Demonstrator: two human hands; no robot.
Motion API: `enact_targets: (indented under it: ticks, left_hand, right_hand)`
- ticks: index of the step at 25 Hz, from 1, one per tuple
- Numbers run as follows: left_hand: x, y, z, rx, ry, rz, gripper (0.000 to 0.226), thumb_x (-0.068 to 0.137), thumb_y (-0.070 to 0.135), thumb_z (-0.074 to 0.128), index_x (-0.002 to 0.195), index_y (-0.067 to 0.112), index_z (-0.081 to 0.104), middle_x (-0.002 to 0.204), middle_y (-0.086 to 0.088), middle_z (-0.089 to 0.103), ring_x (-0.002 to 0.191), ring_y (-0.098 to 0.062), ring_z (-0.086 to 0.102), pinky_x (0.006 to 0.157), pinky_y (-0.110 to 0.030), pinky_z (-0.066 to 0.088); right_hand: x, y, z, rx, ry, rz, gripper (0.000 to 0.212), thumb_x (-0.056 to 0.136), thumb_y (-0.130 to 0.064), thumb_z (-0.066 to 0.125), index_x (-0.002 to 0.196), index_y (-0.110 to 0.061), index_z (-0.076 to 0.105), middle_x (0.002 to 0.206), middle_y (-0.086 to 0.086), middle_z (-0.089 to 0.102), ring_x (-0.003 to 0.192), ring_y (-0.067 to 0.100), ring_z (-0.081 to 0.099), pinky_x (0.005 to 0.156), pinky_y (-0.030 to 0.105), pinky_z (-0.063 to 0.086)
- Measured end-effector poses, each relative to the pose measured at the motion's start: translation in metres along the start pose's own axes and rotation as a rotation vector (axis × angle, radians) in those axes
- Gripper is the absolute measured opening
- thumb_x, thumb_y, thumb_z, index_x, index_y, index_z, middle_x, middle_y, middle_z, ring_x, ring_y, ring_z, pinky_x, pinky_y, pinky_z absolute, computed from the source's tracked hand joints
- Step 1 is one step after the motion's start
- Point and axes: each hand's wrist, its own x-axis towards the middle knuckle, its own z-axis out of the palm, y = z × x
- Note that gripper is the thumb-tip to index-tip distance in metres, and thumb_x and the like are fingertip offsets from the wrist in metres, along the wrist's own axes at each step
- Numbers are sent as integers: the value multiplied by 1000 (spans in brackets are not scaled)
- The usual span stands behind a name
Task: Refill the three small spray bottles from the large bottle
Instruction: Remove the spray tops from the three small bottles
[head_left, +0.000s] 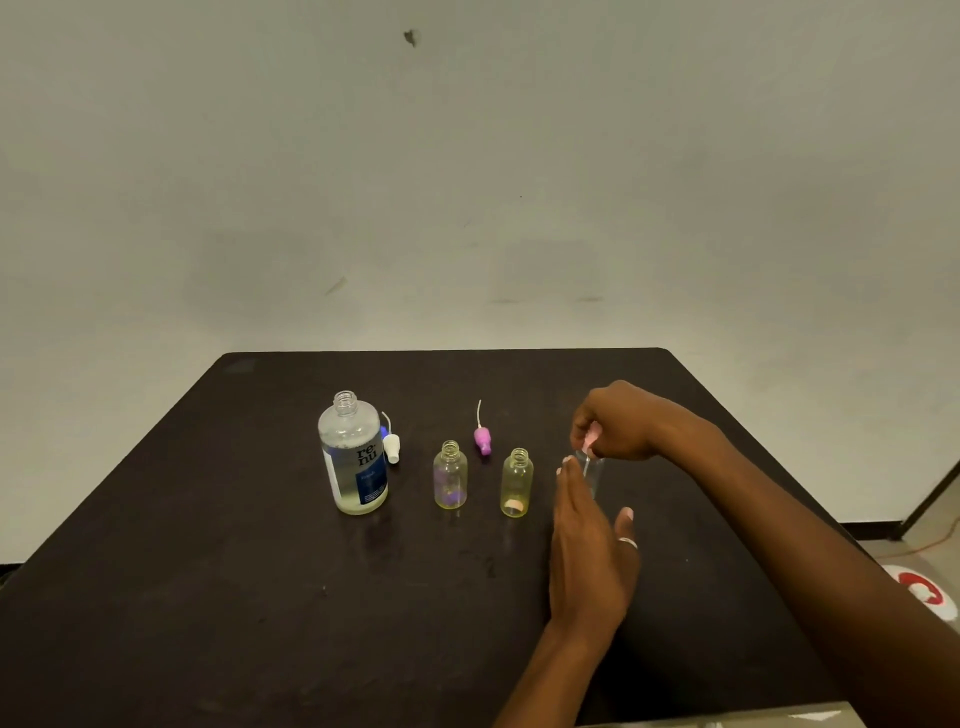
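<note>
A third small bottle (594, 474) stands half hidden between the hands; its contents are unclear. The left hand (589, 551) is open beside it, while the right hand (615, 423) pinches its spray top (588, 447). The uncapped large bottle (354, 457) holds pale liquid, well left.

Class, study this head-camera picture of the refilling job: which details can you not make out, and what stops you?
- Third small bottle, head view: clear, mostly hidden by the left hand and right hand; its fill level is unreadable.
- Pump top at the right hand's fingertips: covered, colour uncertain.
- Large bottle label: small print too tiny.
- Blue item behind it: mostly hidden.
</note>
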Motion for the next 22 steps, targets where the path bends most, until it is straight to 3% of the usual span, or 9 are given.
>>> enact_targets:
  ticks: [3, 7, 9, 11, 14, 17, 18, 20, 22]
  left_hand:
    - [16, -3, 13, -34, -22, -111, 85, 99, 33, 55, 156, 24, -8, 167, 1, 4, 153, -11, 7, 122, -25, 14]
    - [39, -18, 18, -26, 42, -125, 63, 99, 31, 56, 154, 24, 26, 156, 2, 38, 142, -12, 38, 114, -29, 38]
    - [40, -17, 17, -39, 78, -130, 52, 99, 47, 43, 147, 27, 38, 143, 6, 52, 130, -7, 51, 104, -27, 47]
    - [39, -18, 16, -62, 124, -121, 62, 90, 60, 31, 141, 29, 45, 135, 10, 57, 121, -2, 55, 99, -23, 50]
    - [39, -20, 14, -86, 180, -139, 32, 101, 33, 49, 131, 25, 53, 123, 11, 61, 112, 0, 58, 94, -22, 51]
    - [38, -20, 13, -71, 225, -117, 65, 86, 59, 26, 132, 22, 52, 121, 8, 61, 111, -4, 59, 93, -26, 52]
    - [39, -20, 14, -76, 234, -128, 66, 86, 59, 26, 133, 21, 51, 122, 7, 61, 112, -5, 60, 93, -25, 52]
    - [40, -20, 14, -82, 234, -159, 38, 101, 36, 45, 135, 21, 51, 125, 7, 61, 114, -4, 59, 94, -18, 49]
    - [43, -24, 15, -90, 242, -153, 41, 98, 12, 58, 137, 21, 51, 128, 8, 60, 115, 0, 56, 92, -5, 41]
  right_hand:
    - [-1, 3, 4, 18, 36, -18, 24, 84, -8, 68, 106, -18, 72, 105, -3, 68, 94, 14, 64, 82, 24, 50]
    - [1, 6, 8, 46, 58, -55, 22, 83, -8, 69, 102, -18, 72, 102, -2, 69, 90, 13, 63, 83, 27, 54]
    - [1, 8, 8, 61, 62, -57, 19, 83, -11, 71, 100, -19, 71, 99, -4, 68, 88, 12, 63, 83, 28, 54]
    - [4, 8, 9, 58, 93, -26, 13, 85, -26, 72, 95, -20, 69, 92, -5, 66, 83, 11, 62, 77, 28, 54]
    - [11, 0, 15, -17, 171, 72, 35, 84, -50, 67, 79, -16, 68, 74, -1, 66, 67, 13, 63, 67, 29, 55]
    - [14, -8, 17, -3, 166, 89, 36, 85, -50, 66, 78, -14, 65, 74, 0, 65, 67, 13, 62, 61, 23, 48]
    - [14, -10, 17, 9, 163, 84, 33, 86, -47, 67, 77, -16, 63, 73, -1, 64, 67, 12, 61, 58, 21, 44]
    - [13, -12, 16, 13, 158, 69, 27, 87, -42, 67, 81, -16, 66, 74, -1, 63, 67, 12, 60, 54, 19, 37]
    - [11, -13, 14, 4, 156, 54, 22, 88, -36, 67, 84, -14, 69, 77, 0, 65, 68, 13, 60, 53, 18, 36]
